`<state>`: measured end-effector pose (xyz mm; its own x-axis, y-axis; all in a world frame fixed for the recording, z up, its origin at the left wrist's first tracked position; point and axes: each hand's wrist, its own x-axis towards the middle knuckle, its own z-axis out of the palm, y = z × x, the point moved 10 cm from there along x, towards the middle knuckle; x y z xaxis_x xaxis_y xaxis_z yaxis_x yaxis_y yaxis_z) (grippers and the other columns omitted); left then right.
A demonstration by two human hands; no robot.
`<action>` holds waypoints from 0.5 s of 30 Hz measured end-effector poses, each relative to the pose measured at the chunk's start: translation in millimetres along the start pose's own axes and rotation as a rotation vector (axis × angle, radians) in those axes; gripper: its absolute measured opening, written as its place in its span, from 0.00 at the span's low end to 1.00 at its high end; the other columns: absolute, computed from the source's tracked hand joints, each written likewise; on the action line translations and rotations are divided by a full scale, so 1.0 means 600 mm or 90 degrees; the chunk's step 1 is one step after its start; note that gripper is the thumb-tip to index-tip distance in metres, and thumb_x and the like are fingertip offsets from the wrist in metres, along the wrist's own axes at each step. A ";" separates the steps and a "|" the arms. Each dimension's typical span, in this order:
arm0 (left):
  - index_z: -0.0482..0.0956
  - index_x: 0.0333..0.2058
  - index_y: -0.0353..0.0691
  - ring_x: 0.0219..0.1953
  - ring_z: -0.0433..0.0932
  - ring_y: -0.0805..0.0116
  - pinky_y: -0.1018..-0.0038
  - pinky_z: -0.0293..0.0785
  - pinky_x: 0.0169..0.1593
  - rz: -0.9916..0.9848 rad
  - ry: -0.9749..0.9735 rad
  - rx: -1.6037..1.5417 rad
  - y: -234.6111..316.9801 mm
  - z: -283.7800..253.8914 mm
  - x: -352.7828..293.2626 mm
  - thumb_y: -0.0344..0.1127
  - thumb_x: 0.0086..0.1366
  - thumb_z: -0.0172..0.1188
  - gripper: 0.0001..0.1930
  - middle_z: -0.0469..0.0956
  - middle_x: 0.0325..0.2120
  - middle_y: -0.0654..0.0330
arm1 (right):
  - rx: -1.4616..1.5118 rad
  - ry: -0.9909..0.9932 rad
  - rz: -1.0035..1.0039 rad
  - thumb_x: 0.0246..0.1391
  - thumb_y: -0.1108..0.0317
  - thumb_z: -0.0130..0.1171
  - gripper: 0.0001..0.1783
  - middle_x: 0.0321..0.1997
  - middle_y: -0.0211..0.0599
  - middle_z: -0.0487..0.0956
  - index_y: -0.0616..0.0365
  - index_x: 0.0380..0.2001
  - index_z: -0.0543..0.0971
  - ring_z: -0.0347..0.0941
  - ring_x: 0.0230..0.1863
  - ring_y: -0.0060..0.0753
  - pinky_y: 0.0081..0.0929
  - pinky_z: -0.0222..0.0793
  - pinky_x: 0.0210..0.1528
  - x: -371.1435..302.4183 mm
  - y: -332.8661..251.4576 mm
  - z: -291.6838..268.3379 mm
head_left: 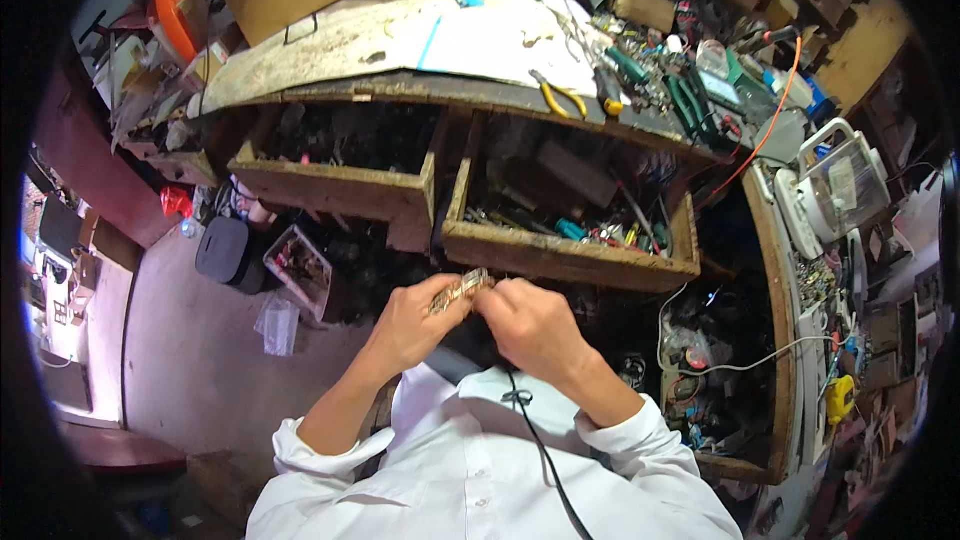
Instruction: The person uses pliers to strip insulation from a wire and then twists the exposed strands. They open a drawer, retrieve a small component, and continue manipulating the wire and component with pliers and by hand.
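My left hand (pixel 415 318) and my right hand (pixel 530 322) meet in front of my chest, both gripping a small metallic, chain-like band (pixel 461 290) held between the fingertips. The band runs from my left fingers up to my right fingers. Both forearms come out of rolled white shirt sleeves. The hands hover below the front edge of an open wooden drawer (pixel 560 255) filled with tools.
A second open wooden drawer (pixel 340 190) is to the left. The cluttered workbench (pixel 330 50) above carries yellow-handled pliers (pixel 558 93), green-handled tools (pixel 685 100), papers and boxes. A white kettle (pixel 840 185) stands at right. A black bin (pixel 225 250) sits on the floor.
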<state>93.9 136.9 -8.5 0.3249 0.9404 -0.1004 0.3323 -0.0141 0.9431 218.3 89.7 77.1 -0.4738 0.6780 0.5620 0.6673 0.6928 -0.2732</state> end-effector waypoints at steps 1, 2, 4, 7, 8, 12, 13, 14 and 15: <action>0.83 0.50 0.33 0.30 0.75 0.78 0.73 0.74 0.36 -0.017 -0.040 -0.033 -0.016 0.010 0.001 0.37 0.67 0.65 0.17 0.83 0.27 0.57 | -0.018 -0.023 -0.048 0.45 0.75 0.65 0.12 0.30 0.36 0.75 0.59 0.37 0.80 0.76 0.32 0.39 0.34 0.74 0.32 0.001 -0.009 0.005; 0.84 0.49 0.34 0.32 0.77 0.79 0.75 0.75 0.38 0.041 -0.087 -0.009 -0.001 0.016 -0.003 0.37 0.66 0.66 0.16 0.84 0.29 0.58 | -0.019 -0.041 -0.071 0.46 0.73 0.63 0.10 0.31 0.35 0.75 0.59 0.35 0.78 0.76 0.34 0.38 0.33 0.75 0.34 0.006 -0.015 0.006; 0.84 0.49 0.34 0.37 0.77 0.78 0.74 0.76 0.43 0.020 -0.234 -0.010 0.014 0.040 -0.012 0.36 0.66 0.68 0.16 0.84 0.34 0.62 | 0.018 -0.056 -0.082 0.45 0.72 0.64 0.12 0.32 0.36 0.74 0.59 0.35 0.77 0.76 0.36 0.40 0.35 0.75 0.38 0.013 -0.008 0.006; 0.85 0.49 0.35 0.34 0.76 0.79 0.77 0.75 0.40 0.064 -0.340 -0.015 0.035 0.063 -0.028 0.39 0.65 0.71 0.17 0.83 0.32 0.63 | 0.191 -0.111 0.040 0.49 0.74 0.65 0.09 0.33 0.39 0.74 0.59 0.35 0.78 0.76 0.38 0.45 0.39 0.75 0.39 0.001 0.040 0.021; 0.85 0.49 0.35 0.34 0.77 0.79 0.77 0.75 0.40 0.056 -0.333 -0.036 0.030 0.063 -0.029 0.40 0.65 0.71 0.18 0.84 0.32 0.64 | 0.256 -0.135 0.063 0.53 0.77 0.64 0.05 0.33 0.41 0.76 0.59 0.34 0.79 0.77 0.37 0.47 0.39 0.75 0.37 -0.003 0.051 0.032; 0.85 0.51 0.36 0.27 0.73 0.81 0.79 0.69 0.31 -0.067 -0.224 -0.171 -0.015 0.043 -0.017 0.43 0.68 0.69 0.19 0.81 0.29 0.65 | 0.209 0.110 0.132 0.56 0.81 0.65 0.06 0.36 0.44 0.81 0.63 0.38 0.82 0.80 0.33 0.46 0.32 0.75 0.34 0.000 0.081 -0.031; 0.85 0.51 0.36 0.25 0.71 0.82 0.81 0.66 0.28 -0.138 -0.197 -0.201 -0.027 0.036 -0.015 0.43 0.68 0.69 0.19 0.80 0.28 0.66 | 0.126 0.165 0.081 0.53 0.79 0.69 0.10 0.37 0.43 0.81 0.63 0.39 0.83 0.81 0.34 0.45 0.34 0.77 0.36 -0.002 0.062 -0.057; 0.85 0.49 0.36 0.19 0.62 0.86 0.84 0.53 0.21 -0.174 -0.193 -0.340 -0.044 0.040 -0.012 0.41 0.68 0.68 0.17 0.73 0.23 0.70 | 0.090 0.163 -0.005 0.51 0.77 0.70 0.13 0.39 0.42 0.82 0.62 0.41 0.83 0.81 0.36 0.44 0.34 0.79 0.38 0.002 0.026 -0.071; 0.83 0.47 0.36 0.17 0.59 0.86 0.85 0.48 0.18 -0.220 -0.208 -0.488 -0.056 0.046 -0.011 0.39 0.70 0.65 0.14 0.67 0.21 0.72 | 0.055 0.160 -0.092 0.50 0.74 0.71 0.16 0.41 0.41 0.82 0.62 0.43 0.84 0.82 0.38 0.43 0.35 0.80 0.41 0.000 -0.007 -0.078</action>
<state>105.0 121.6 -48.4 0.5912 0.7049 -0.3918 -0.1849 0.5914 0.7849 242.8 75.3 114.8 -0.3959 0.4963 0.7726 0.5474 0.8031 -0.2354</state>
